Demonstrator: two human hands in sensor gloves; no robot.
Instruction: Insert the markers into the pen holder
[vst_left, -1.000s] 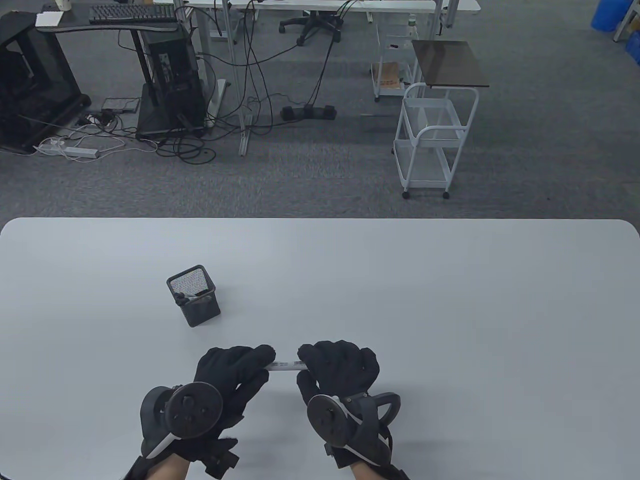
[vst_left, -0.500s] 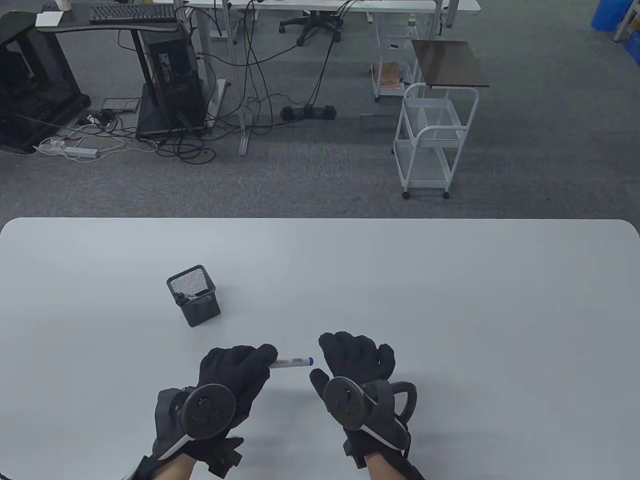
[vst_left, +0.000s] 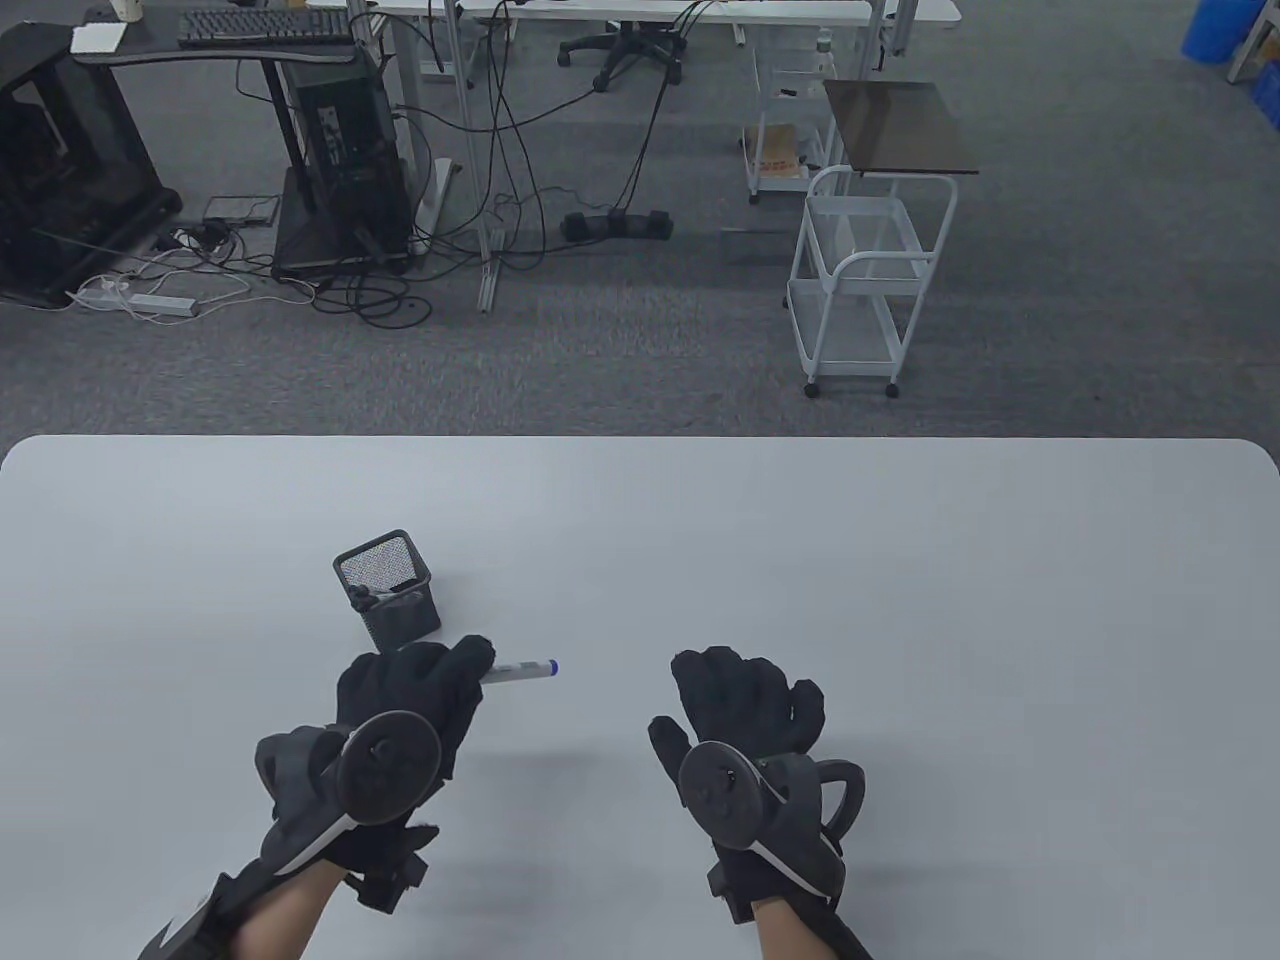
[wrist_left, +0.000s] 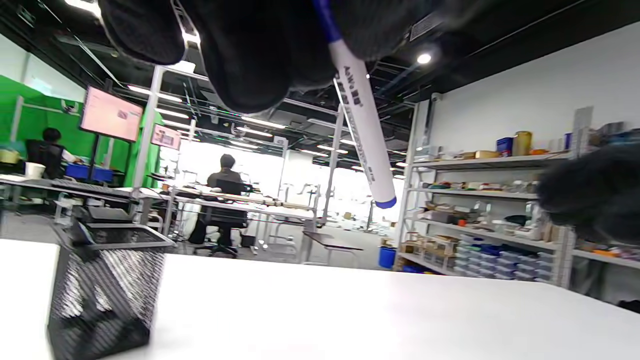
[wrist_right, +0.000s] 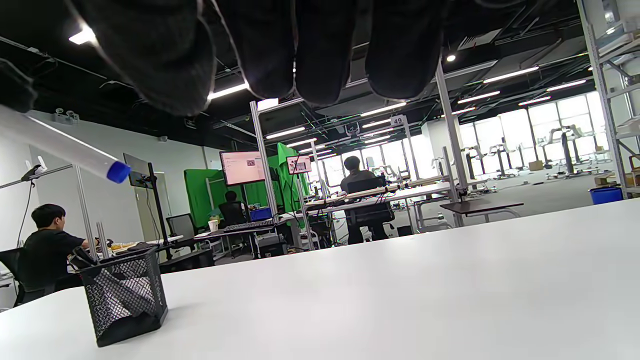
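The left hand (vst_left: 405, 690) grips 1 marker (vst_left: 522, 671) by one end, its blue-tipped other end pointing right, held above the table (vst_left: 900, 560) just in front of the holder (vst_left: 388, 592). The right hand (vst_left: 745, 700) is well apart from it, fingers loose and holding nothing. The marker looks light, stiff and smooth, so a grip nearer mid-barrel should steer it better than the end. The holder is a black mesh cup, probably light enough to tip if knocked. It seems to hold dark markers already, though the mesh hides how many.

Holder (vst_left: 387, 590) behind left hand (vst_left: 405, 700) (close)
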